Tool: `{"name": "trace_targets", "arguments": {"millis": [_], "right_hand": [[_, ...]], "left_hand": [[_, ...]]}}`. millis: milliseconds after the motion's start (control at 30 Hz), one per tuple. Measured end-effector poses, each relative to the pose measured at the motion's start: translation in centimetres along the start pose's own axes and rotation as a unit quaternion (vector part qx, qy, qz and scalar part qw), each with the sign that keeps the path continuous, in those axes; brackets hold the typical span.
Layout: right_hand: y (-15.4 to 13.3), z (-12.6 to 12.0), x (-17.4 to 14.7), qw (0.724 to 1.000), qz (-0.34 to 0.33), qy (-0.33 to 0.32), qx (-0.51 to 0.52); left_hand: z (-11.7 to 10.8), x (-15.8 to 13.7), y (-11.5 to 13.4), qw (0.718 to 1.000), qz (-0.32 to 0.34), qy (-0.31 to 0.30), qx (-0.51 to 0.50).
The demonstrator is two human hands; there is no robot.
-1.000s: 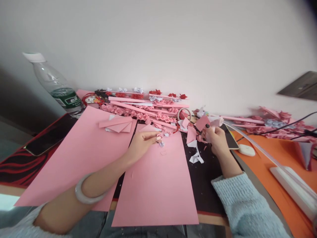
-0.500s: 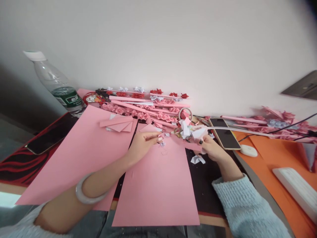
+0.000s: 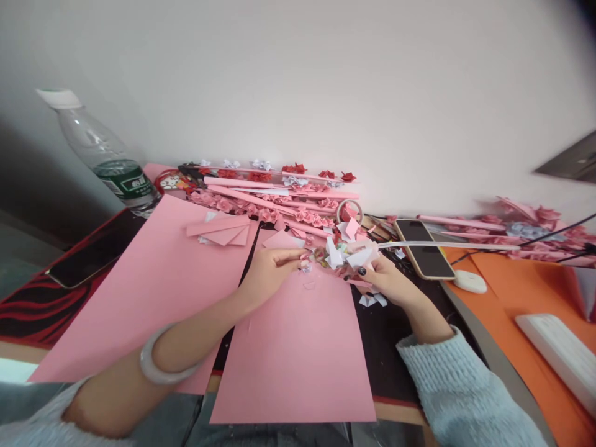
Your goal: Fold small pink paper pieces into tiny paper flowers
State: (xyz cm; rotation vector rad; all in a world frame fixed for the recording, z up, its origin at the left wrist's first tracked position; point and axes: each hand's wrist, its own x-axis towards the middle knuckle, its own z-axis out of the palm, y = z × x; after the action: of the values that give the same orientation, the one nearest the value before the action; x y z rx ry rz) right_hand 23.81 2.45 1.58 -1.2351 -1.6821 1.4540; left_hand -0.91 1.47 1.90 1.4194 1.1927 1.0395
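My left hand (image 3: 270,273) is closed in a pinch on a small folded paper piece (image 3: 305,268), pale lilac and pink, above the middle pink sheet (image 3: 298,354). To its right, my right hand (image 3: 388,279) is wrapped round what looks like a glue gun (image 3: 344,249), its body mostly hidden by white and pink paper scraps. A long translucent white stick (image 3: 447,246) runs out of its back to the right. The tip end faces my left fingertips, close to the paper piece. White paper scraps (image 3: 372,300) lie beneath my right hand.
Folded pink papers (image 3: 223,230) rest on the left pink sheet (image 3: 153,285). Paper flowers and rolled stems (image 3: 279,198) line the wall. A bottle (image 3: 121,167) and a dark phone (image 3: 93,251) are left; another phone (image 3: 423,248), a white case (image 3: 469,281) and orange paper (image 3: 503,310) are right.
My right hand has moved left and slightly down with the glue gun, bringing its tip nearer the paper piece. The stick has tilted to nearly level. My left hand is almost unmoved.
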Motion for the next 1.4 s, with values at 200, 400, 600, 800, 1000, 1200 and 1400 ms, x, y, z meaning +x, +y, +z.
{"name": "trace_targets", "arguments": {"millis": [200, 400, 600, 800, 1000, 1200, 1400], "right_hand": [[0.3, 0.0, 0.1, 0.999, -0.025, 0.019, -0.026], [0.3, 0.3, 0.1, 0.999, -0.013, 0.027, -0.028], [-0.2, 0.5, 0.1, 0.999, -0.012, 0.021, -0.035], [-0.4, 0.6, 0.0, 0.999, 0.007, 0.012, -0.044], [0.7, 0.5, 0.1, 1.000, 0.009, -0.015, -0.025], [0.9, 0.5, 0.1, 0.999, -0.003, -0.013, -0.035], [0.9, 0.4, 0.2, 0.998, -0.010, -0.008, -0.056]], "left_hand": [[0.0, 0.0, -0.3, 1.000, 0.017, -0.004, 0.017], [0.0, 0.0, -0.4, 1.000, 0.014, 0.000, 0.027], [0.0, 0.0, -0.3, 1.000, 0.006, 0.001, 0.031], [0.0, 0.0, -0.3, 1.000, 0.003, -0.001, 0.027], [0.0, 0.0, -0.2, 0.999, 0.004, 0.008, 0.035], [0.0, 0.1, -0.4, 0.999, 0.009, 0.007, 0.040], [0.0, 0.0, -0.2, 0.999, 0.007, 0.012, 0.033]]}}
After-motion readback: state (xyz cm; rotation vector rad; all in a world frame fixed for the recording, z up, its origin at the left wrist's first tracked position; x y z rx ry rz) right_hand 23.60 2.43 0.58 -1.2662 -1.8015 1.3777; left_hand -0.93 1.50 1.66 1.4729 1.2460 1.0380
